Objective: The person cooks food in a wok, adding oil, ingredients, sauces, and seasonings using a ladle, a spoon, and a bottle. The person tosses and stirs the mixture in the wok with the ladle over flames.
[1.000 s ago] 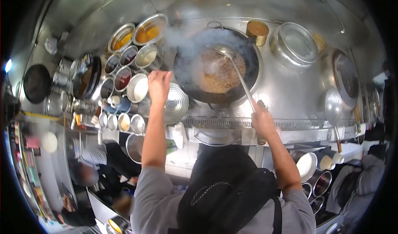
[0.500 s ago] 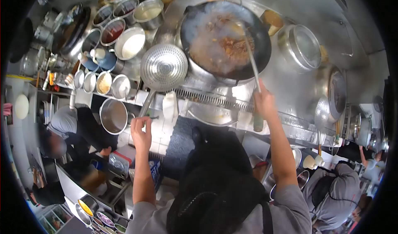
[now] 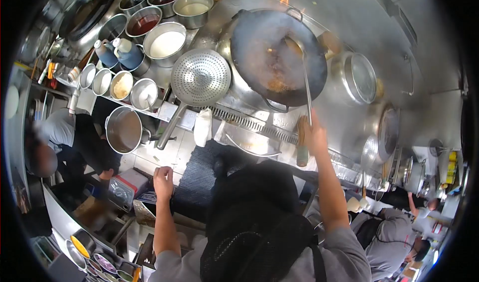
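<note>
My right hand (image 3: 316, 138) is closed round the handle of a long metal ladle (image 3: 307, 88), whose bowl end reaches into a large dark wok (image 3: 249, 67). Smoke veils brown food (image 3: 277, 82) inside the wok. My left hand (image 3: 163, 180) hangs low over the floor, fingers curled together, touching nothing that I can make out. Nearest above it, the handle of a perforated strainer (image 3: 200, 77) juts past the counter edge. A folded white cloth (image 3: 202, 128) lies at that edge, right of the strainer handle.
Metal pots of sauce, including a white one (image 3: 167, 44), stand left of the wok beside squeeze bottles (image 3: 128, 54). Flames (image 3: 284, 0) show behind the wok. A lidded pot (image 3: 360, 78) stands right. People are at the left and lower right; a saucepan (image 3: 123, 130) is at left.
My left hand has moved from over the counter down past the strainer handle, toward my body. My right hand still holds the ladle, which has shifted in the wok. The view has turned.
</note>
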`<state>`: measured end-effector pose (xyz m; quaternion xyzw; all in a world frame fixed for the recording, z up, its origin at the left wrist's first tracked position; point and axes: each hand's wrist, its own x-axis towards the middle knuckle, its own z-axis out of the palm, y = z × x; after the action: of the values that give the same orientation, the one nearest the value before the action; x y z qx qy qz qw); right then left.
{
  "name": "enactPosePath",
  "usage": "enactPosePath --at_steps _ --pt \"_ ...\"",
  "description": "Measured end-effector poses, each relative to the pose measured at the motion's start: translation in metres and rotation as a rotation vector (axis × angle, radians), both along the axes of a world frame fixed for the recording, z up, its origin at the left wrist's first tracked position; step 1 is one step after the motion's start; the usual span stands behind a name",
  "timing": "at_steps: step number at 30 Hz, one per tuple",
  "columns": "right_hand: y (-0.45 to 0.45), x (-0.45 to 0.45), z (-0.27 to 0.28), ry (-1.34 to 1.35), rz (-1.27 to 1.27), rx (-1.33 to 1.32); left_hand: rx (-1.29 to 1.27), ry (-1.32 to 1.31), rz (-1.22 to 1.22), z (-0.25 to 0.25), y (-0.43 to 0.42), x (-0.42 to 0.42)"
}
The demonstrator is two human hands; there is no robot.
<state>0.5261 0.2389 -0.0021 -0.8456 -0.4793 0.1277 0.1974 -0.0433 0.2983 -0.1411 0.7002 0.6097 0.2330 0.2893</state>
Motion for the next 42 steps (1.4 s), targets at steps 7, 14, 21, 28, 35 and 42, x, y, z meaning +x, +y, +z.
enactPosePath --at_steps 7,14,21,28,35,42 --pt "0.004 -0.033 0.068 1.077 -0.335 0.093 -0.059 0.099 0.172 -0.036 -0.031 -0.03" --pt "-0.007 0.001 -0.016 -0.059 0.058 0.031 -0.059 0.17 0.03 -0.065 -0.027 -0.048" --pt "-0.012 -0.028 0.048 0.972 -0.279 0.038 -0.108 0.208 0.085 -0.058 -0.042 -0.058" --pt "-0.001 0.029 -0.022 0.09 0.084 0.001 -0.094 0.206 0.114 -0.047 -0.043 -0.039" --pt "-0.028 -0.009 0.062 0.811 -0.192 -0.098 -0.034 0.22 0.143 -0.049 -0.053 -0.011" --pt "-0.006 0.067 -0.024 -0.004 0.139 0.085 -0.064 0.211 0.087 -0.049 -0.042 0.014"
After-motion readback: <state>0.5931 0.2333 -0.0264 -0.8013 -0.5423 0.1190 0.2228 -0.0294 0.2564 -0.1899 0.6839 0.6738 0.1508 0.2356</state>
